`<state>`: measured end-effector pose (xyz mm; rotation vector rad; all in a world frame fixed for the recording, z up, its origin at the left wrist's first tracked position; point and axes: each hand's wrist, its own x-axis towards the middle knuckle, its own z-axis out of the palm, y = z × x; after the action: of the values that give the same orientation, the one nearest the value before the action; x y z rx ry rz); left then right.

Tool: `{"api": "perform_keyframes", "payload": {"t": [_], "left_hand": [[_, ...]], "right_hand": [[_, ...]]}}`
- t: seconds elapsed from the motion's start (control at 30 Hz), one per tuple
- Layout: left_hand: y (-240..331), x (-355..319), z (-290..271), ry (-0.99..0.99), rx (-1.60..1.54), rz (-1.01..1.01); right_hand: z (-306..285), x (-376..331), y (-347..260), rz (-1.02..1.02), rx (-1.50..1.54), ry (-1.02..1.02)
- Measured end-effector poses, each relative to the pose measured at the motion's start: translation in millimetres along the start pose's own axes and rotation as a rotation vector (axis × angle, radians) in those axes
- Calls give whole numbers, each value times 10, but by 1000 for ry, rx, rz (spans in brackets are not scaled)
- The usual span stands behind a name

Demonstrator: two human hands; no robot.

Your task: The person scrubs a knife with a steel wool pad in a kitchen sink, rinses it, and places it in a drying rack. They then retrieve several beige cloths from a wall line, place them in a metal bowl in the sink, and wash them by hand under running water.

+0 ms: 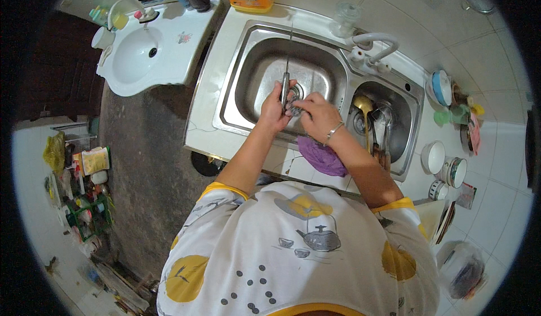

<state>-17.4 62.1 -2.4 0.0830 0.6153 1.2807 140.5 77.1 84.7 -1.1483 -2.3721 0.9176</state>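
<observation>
stainless knife [285,85] sits upright over the left sink basin [265,62], your left hand [274,108] wrapped shut around its handle. your right hand [313,113] pinches a scrubber [293,105] against the blade's base. washing looks mid-way; ladle [364,104] and utensils in the right basin [397,127] likely remain unwashed.

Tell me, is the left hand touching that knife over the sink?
Touching. The head view shows the left hand wrapped around the handle of the knife, its blade pointing up over the sink.
</observation>
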Motion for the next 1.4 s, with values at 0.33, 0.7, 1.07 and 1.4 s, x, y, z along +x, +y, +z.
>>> {"api": "perform_keyframes", "payload": {"t": [0.33,0.7,1.07,1.4], "left_hand": [[17,-181,440,137,224,-19],[-1,-298,429,142,46,-57],[-111,-305,332,150,279,-15],[-153,-308,516,77,125,-35]], "right_hand": [[-74,49,206,19,128,351],[-176,163,375,20,-86,285],[-7,310,120,-88,-148,180],[-279,331,231,-58,-93,461]]}}
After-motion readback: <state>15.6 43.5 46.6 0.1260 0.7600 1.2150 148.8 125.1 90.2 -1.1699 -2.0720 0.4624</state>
